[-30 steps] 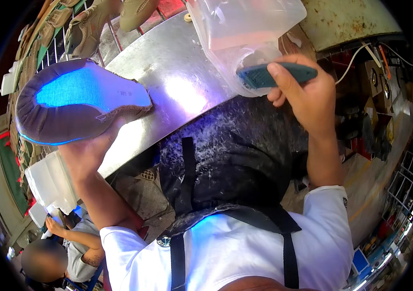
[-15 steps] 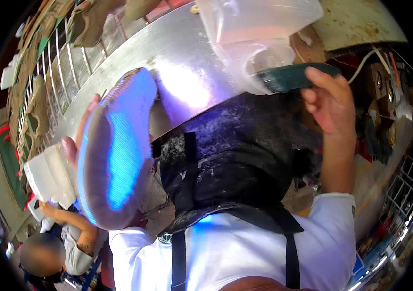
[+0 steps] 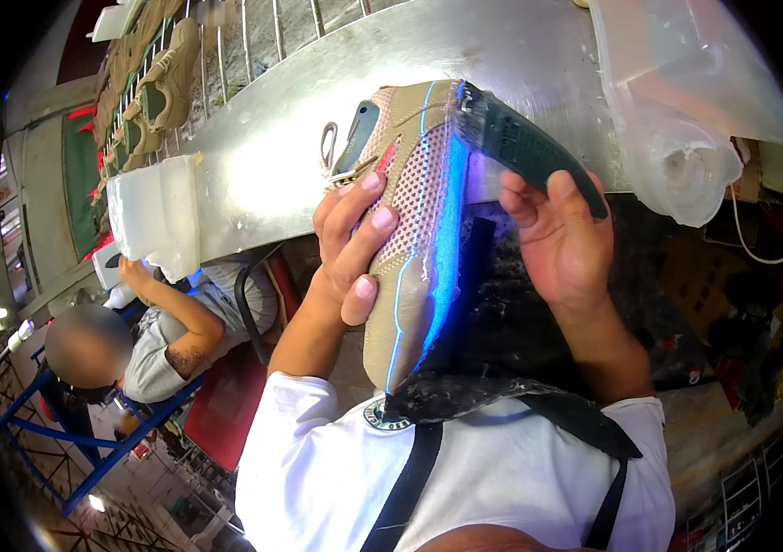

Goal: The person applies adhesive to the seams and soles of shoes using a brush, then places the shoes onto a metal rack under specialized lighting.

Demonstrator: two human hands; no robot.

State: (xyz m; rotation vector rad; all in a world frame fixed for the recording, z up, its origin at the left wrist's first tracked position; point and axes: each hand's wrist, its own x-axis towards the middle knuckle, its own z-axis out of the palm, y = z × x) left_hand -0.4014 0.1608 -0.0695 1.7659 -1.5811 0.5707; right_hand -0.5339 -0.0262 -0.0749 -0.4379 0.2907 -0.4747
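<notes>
A tan shoe [image 3: 410, 221] with a mesh side stands lengthwise before my chest, toe end toward me, side facing up. Its underside edge glows bright blue, and a thin blue line runs along the upper. My left hand [image 3: 347, 230] grips it from the left, fingers over the mesh. In my right hand [image 3: 566, 230] is a dark green brush [image 3: 534, 147], held by the handle between thumb and fingers. The brush's dark tip touches the shoe's far end along the bottom edge.
A metal table [image 3: 263, 120] spans the far side. On it stand a translucent tub [image 3: 686, 74] with a clear cup [image 3: 681, 179] at right, and a whitish container [image 3: 152, 212] at left. More tan shoes [image 3: 171, 78] sit on a rack. A person [image 3: 180, 322] works at far left.
The shoe has turned from its glowing underside to its side and moved right. My right hand has brought the brush from the clear cup over to the shoe's far end.
</notes>
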